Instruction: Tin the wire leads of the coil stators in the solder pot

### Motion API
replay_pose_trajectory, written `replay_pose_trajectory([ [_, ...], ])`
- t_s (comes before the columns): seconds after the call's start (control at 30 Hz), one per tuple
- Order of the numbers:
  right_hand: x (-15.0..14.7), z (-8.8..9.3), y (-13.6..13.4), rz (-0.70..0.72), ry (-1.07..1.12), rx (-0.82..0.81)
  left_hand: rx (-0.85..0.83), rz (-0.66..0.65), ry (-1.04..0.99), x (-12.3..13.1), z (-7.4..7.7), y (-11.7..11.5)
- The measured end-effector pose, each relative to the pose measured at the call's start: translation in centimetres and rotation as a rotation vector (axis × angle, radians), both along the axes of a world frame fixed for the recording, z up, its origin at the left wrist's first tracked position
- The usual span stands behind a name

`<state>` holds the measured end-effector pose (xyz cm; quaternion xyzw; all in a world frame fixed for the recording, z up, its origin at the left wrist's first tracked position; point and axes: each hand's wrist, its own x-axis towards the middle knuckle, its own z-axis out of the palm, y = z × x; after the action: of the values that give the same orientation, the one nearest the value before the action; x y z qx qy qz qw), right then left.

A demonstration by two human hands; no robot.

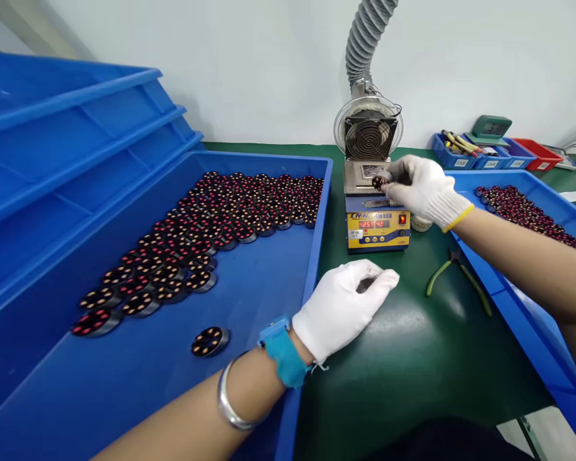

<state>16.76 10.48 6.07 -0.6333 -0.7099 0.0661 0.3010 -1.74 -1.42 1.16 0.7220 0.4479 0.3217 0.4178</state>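
My right hand (415, 186), in a white knit glove with a yellow cuff edge, is closed on a small round black part (379, 182) with coloured spots. It holds the part over the metal top of a yellow and blue solder pot (378, 230) with a red digital display. My left hand (348, 304), also in a white glove, hovers in front of the solder pot. Its thumb and fingertips are pinched together, and nothing shows between them. Beside the left wrist, a single black ring-shaped part (210, 341) with copper-coloured spots lies in the large blue tray (269, 269).
Many similar ring parts (192, 230) fill the left tray's far side. Stacked blue bins (77, 128) rise behind it. A fan with a duct (368, 137) stands behind the solder pot. Green-handled pliers (456, 272) lie near the right blue tray (513, 294), which holds more parts.
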Motion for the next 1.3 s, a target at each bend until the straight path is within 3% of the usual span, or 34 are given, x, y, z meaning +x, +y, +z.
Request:
replay_pose_trajectory([
  [0.1,0.5,1.2,3.6,-0.051,-0.240,0.109,0.028,-0.073,0.175,0.1,0.2,0.2],
  [0.2,0.6,1.8,6.2,-0.074,-0.434,0.100,0.038,-0.106,0.267,0.1,0.3,0.2],
  [0.43,0.0,1.4,7.9,-0.088,-0.691,0.039,0.037,-0.139,0.303,0.0,0.3,0.3],
  [0.67,-0.3,1.1,8.0,-0.030,-0.707,0.068,0.036,-0.138,0.230,0.0,0.0,0.3],
  [0.83,-0.2,1.9,7.8,-0.049,-0.645,0.084,0.023,-0.129,0.190,-0.1,-0.1,0.4],
  [1.1,0.2,4.0,4.2,-0.028,-0.368,0.085,0.021,-0.144,0.217,-0.1,-0.1,0.3],
  [1.3,-0.1,3.7,3.8,0.020,-0.333,0.008,0.034,-0.159,0.291,0.0,-0.1,0.4],
])
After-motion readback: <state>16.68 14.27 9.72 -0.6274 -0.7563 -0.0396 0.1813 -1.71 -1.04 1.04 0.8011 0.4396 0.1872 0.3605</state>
